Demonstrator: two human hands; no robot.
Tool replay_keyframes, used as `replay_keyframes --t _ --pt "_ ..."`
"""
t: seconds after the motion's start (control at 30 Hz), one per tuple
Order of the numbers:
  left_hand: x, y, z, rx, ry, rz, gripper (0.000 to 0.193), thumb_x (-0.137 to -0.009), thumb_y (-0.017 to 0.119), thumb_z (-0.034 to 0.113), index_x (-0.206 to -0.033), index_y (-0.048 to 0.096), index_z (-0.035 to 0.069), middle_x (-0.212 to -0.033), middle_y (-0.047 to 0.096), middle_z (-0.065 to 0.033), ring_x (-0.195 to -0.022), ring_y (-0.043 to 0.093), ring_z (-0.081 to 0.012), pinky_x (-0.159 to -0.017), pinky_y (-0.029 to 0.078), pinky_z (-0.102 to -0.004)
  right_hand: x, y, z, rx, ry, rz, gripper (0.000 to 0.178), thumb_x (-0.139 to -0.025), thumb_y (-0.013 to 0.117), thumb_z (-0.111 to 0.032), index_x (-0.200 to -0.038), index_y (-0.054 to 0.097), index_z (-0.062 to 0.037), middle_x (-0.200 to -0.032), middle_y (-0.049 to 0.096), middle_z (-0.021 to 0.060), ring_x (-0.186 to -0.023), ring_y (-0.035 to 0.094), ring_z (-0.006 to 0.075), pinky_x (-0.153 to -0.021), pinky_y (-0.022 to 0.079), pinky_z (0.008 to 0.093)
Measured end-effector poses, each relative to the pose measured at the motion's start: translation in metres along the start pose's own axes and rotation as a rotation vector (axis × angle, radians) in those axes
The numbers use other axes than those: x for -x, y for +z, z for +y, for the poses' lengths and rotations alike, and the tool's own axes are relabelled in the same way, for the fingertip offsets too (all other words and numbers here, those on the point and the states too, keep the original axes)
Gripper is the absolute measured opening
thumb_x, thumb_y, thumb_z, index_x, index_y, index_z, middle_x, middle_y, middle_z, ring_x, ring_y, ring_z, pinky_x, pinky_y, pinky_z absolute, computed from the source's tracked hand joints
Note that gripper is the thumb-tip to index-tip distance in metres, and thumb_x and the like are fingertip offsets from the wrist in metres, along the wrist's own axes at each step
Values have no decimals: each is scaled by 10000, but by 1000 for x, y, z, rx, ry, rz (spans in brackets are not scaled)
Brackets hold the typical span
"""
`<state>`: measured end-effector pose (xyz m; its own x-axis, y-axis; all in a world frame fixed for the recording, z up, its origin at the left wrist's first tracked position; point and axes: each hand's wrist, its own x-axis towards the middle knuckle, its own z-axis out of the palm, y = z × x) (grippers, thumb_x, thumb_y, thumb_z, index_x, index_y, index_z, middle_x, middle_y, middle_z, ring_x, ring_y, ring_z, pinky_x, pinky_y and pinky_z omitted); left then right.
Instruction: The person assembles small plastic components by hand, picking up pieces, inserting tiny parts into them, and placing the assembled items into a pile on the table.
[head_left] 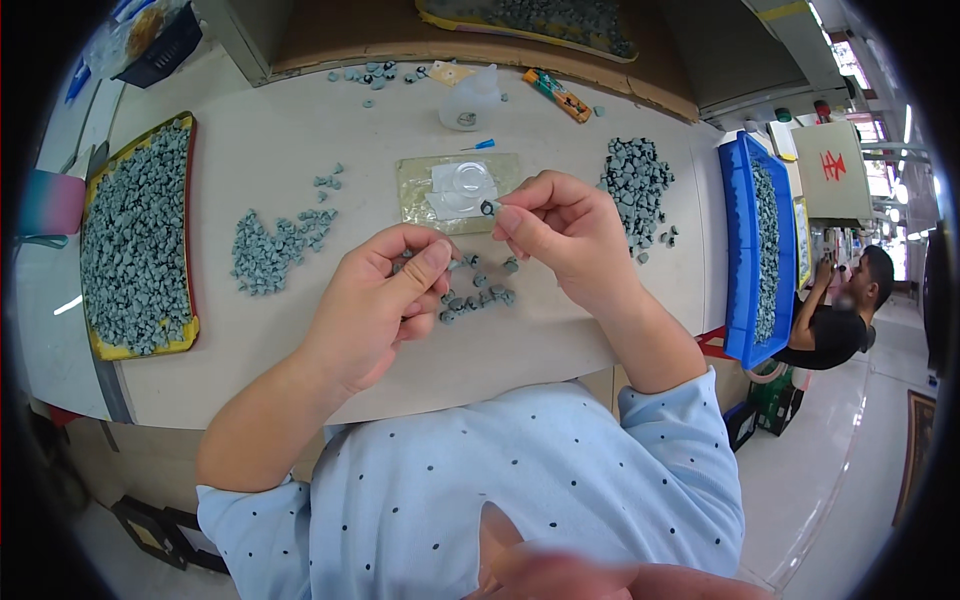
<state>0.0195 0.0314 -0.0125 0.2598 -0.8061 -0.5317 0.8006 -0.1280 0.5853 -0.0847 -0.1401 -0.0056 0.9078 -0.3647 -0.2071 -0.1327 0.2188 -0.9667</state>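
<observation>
My right hand (570, 235) pinches a small grey-green piece with a dark ring-like face (488, 208) between thumb and fingers, over the right edge of a yellowish pad (412, 190). On the pad rest white sheets and a round clear dish (468, 181). My left hand (385, 290) is closed, thumb pressed on the index finger, just left of a few loose pieces (480, 302) on the table. Whatever its fingertips hold is too small and covered to make out. A blue-hubbed needle tip (484, 144) lies beyond the pad.
Loose grey-green pieces form a left pile (270, 250) and a darker right pile (636, 185). A yellow tray (190, 335) of pieces stands far left, a blue bin (738, 250) far right. Behind the pad are a translucent bottle (470, 95) and an orange-green packet (558, 96). Another person (845, 310) sits right.
</observation>
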Motion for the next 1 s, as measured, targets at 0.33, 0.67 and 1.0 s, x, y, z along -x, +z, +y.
replay_keyframes --t 0.33,0.67,1.0 --pt "-7 10 -2 122 12 4 181 -913 516 206 -955 496 32 -765 455 -3 -535 310 -29 -431 238 -180 4 -7 10 477 -369 -14 104 -745 643 45 -830 591 17 -809 612 75 -726 601 132 -627 470 215" --pt "-7 12 -1 117 -28 -26 183 -929 483 225 -910 485 43 -767 446 4 -535 302 -39 -436 241 -187 -2 1 12 711 -866 -27 208 -617 695 76 -793 608 7 -749 612 85 -618 589 189 -528 480 284" --pt "-3 4 1 174 -75 2 195 -917 504 236 -872 486 47 -761 463 5 -529 308 -36 -432 246 -190 -8 4 13 1016 -1276 -156 191 -599 687 -7 -767 610 42 -800 598 126 -609 571 196 -491 454 275"
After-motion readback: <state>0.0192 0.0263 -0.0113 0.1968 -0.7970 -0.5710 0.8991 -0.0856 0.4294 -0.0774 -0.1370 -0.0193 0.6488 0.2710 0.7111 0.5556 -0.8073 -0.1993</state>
